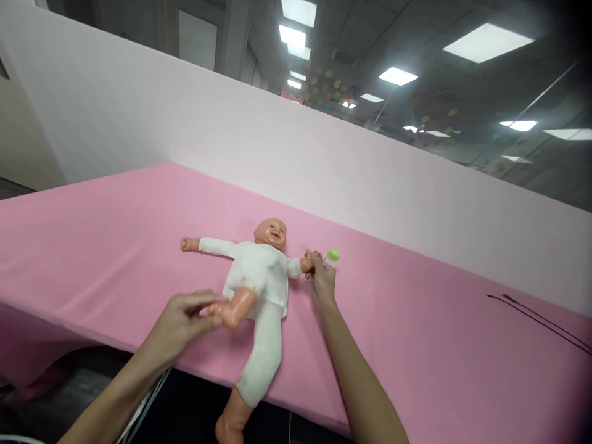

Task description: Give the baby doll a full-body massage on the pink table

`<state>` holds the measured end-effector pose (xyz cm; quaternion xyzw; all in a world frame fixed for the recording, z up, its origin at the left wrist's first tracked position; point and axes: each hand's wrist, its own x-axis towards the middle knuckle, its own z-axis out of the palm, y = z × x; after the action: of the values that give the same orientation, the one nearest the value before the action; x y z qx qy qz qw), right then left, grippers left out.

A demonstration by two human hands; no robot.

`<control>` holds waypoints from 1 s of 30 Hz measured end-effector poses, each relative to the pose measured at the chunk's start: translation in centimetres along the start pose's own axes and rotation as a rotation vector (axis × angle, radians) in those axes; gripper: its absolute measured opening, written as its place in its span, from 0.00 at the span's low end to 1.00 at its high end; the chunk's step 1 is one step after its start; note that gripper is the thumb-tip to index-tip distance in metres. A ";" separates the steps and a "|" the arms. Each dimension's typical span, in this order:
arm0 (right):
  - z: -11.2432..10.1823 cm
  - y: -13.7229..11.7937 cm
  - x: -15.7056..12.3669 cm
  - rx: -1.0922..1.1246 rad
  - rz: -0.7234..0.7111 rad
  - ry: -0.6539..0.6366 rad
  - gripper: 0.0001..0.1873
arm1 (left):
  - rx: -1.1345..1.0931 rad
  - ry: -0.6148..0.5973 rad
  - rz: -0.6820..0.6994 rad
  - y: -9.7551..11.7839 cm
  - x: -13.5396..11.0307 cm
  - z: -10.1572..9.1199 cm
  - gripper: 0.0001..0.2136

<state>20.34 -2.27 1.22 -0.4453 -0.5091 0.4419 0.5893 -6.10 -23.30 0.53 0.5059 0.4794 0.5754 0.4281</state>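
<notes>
So, we have the doll (266,268) laid on its back mid-table, head to the far side, on the pink cloth (115,228). Our left hand (180,324) is narrow, thumb and fingers pinching the foot (222,312) of its bent leg. Our right hand (322,277) is closed round the doll's right-side hand. Two limbs held, two free: left-side arm stretched out, straight leg hanging past the near edge. We'd call the handling midway; nothing marks it finished. Green object (333,254) sits just beside our right hand; can't tell if touching. Cables (536,317) lie far right, unused.
</notes>
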 end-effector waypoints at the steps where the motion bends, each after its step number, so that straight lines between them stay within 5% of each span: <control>1: -0.9 0.5 0.8 0.047 0.047 0.093 0.19 | 0.008 -0.060 -0.001 -0.8 -1.7 -0.6 0.13; 5: -3.9 2.0 3.1 0.088 0.223 0.337 0.19 | 0.013 -0.164 -0.104 -4.5 -7.6 -2.3 0.15; 9: -4.3 1.2 3.5 0.135 0.202 0.317 0.17 | 0.048 -0.087 -0.109 -4.5 -8.8 -2.3 0.15; 13: -2.0 -1.0 1.6 0.145 0.037 0.055 0.20 | 0.061 0.036 -0.044 -0.9 -4.8 -1.4 0.13; 16: 0.2 -1.7 -0.9 -0.074 -0.081 -0.280 0.21 | 0.043 0.098 -0.017 1.1 -0.1 0.2 0.16; 19: 1.7 -1.4 -2.5 -0.196 -0.178 -0.476 0.23 | -0.062 0.060 -0.020 1.7 3.5 2.0 0.16; 23: 1.2 -0.3 -1.3 -0.039 -0.065 -0.231 0.21 | -0.046 0.058 -0.025 1.2 3.1 2.1 0.16; 27: -1.8 1.4 1.6 0.135 0.123 0.188 0.18 | 0.076 -0.057 0.005 -1.2 -2.7 -0.4 0.13; 30: -3.6 2.2 2.7 0.141 0.201 0.326 0.18 | 0.089 -0.140 -0.045 -3.8 -7.3 -1.8 0.12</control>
<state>24.00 0.61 -0.68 -0.5169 -0.3278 0.4553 0.6466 -6.96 -29.94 -4.55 0.5523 0.4846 0.5071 0.4506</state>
